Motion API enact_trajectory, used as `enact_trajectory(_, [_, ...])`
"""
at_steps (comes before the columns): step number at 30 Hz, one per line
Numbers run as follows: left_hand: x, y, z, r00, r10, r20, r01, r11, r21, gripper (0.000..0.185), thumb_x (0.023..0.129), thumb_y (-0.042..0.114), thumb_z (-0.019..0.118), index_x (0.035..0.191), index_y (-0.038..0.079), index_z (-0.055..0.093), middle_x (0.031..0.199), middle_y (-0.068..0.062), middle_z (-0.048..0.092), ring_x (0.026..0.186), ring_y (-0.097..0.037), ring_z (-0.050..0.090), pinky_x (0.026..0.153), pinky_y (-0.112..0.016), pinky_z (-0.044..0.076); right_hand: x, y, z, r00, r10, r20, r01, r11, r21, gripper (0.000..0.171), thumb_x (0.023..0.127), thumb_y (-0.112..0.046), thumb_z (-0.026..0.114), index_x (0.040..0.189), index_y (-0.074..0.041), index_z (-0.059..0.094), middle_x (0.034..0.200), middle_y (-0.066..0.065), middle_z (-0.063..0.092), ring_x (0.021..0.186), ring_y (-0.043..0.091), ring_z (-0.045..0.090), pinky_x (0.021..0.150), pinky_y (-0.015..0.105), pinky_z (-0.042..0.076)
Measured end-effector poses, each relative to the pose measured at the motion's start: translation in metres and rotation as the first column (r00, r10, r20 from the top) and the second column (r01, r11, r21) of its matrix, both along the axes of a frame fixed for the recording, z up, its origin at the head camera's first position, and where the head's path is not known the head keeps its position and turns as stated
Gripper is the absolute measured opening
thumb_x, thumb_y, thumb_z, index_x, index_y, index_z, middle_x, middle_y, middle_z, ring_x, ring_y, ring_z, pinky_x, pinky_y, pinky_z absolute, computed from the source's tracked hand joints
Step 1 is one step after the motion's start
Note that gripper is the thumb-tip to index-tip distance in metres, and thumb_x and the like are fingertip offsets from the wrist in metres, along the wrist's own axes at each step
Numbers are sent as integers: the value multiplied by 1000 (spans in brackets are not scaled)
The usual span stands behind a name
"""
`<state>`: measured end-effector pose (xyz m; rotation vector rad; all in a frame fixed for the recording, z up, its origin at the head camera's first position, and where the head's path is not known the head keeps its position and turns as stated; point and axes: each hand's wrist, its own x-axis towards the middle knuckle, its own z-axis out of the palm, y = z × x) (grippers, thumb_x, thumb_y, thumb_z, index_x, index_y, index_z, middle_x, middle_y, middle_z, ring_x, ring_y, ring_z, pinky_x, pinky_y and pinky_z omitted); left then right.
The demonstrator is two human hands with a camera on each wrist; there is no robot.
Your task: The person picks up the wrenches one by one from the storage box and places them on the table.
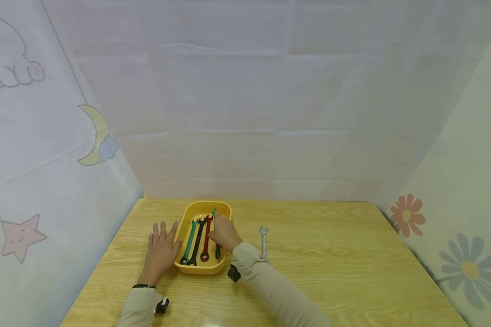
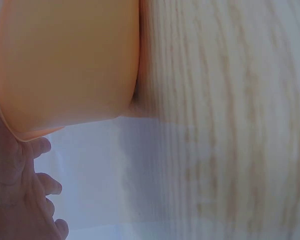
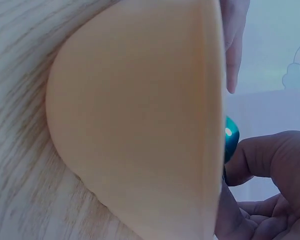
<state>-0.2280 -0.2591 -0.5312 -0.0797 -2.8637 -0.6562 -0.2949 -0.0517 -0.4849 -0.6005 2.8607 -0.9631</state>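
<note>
A yellow tray (image 1: 225,210) sits on the wooden table and holds a green wrench (image 1: 189,243), a black wrench (image 1: 197,244) and a red wrench (image 1: 206,240). My right hand (image 1: 224,232) reaches over the tray's right side and pinches a teal wrench (image 1: 214,212), whose teal end (image 3: 230,138) shows past the tray wall (image 3: 135,125) in the right wrist view. My left hand (image 1: 162,245) lies flat on the table with fingers spread, touching the tray's left side (image 2: 65,65).
A bare silver wrench (image 1: 263,240) lies on the table just right of the tray. Light fabric walls with cartoon prints close in the back and both sides. The wooden tabletop (image 1: 352,254) stretches out to the right.
</note>
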Motion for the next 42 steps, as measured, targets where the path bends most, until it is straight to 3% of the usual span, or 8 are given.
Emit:
enact_trajectory(7, [1, 1, 4, 1000, 3, 22, -3, 1000, 10, 61, 107, 27, 45, 158, 2, 25, 158, -39, 8, 146, -57, -2, 116, -68, 3, -3, 4, 4, 999, -34, 23, 34, 999, -1, 20, 88, 0, 67, 106, 7, 62, 56, 1, 45, 42, 10, 41, 39, 22, 32])
enact_trajectory(14, [1, 1, 3, 1000, 2, 16, -2, 1000, 21, 60, 106, 27, 47, 157, 2, 27, 158, -39, 8, 146, -57, -1, 115, -68, 4, -7, 10, 3, 997, -39, 61, 41, 999, -27, 21, 88, 0, 66, 107, 8, 61, 51, -1, 42, 38, 9, 41, 36, 21, 32])
enact_trajectory(20, [1, 0, 1, 999, 2, 39, -2, 1000, 20, 60, 106, 27, 46, 158, 2, 25, 158, -39, 6, 146, -57, -3, 115, -68, 1, -9, 15, 6, 998, -44, 41, 46, 998, -32, 8, 87, -1, 67, 90, 1, 60, 46, -2, 46, 34, 9, 48, 34, 19, 38])
enact_trajectory(24, [0, -1, 1, 999, 1, 42, -2, 1000, 14, 61, 106, 27, 46, 158, 3, 25, 158, -39, 5, 145, -57, -4, 115, -69, 1, -10, 18, 12, 998, -54, 42, 56, 998, -41, 11, 88, -1, 66, 81, -3, 57, 45, -1, 47, 33, 11, 52, 34, 19, 39])
enact_trajectory(27, [0, -2, 0, 999, -2, 34, 1, 1000, 15, 61, 106, 27, 46, 158, 3, 25, 158, -40, 5, 145, -57, -5, 115, -69, 1, -10, 22, 15, 996, -63, 60, 67, 995, -73, 6, 88, 0, 65, 89, 3, 60, 50, 3, 51, 37, 15, 57, 35, 21, 42])
enact_trajectory(32, [0, -2, 1, 1000, -1, 28, 0, 1000, 6, 60, 106, 27, 46, 158, 3, 26, 157, -40, 7, 145, -57, -4, 115, -69, 2, -9, 31, 18, 994, -79, 73, 87, 988, -127, 27, 88, 1, 65, 112, 11, 58, 63, 10, 56, 43, 20, 61, 36, 25, 47])
enact_trajectory(42, [1, -2, 1, 1000, -4, 24, 4, 1000, 1, 61, 106, 27, 47, 157, 3, 26, 157, -41, 7, 145, -58, -1, 115, -69, 3, -8, 49, 20, 990, -102, 96, 117, 979, -166, 28, 89, -1, 65, 113, 12, 56, 70, 12, 58, 47, 21, 62, 42, 27, 51])
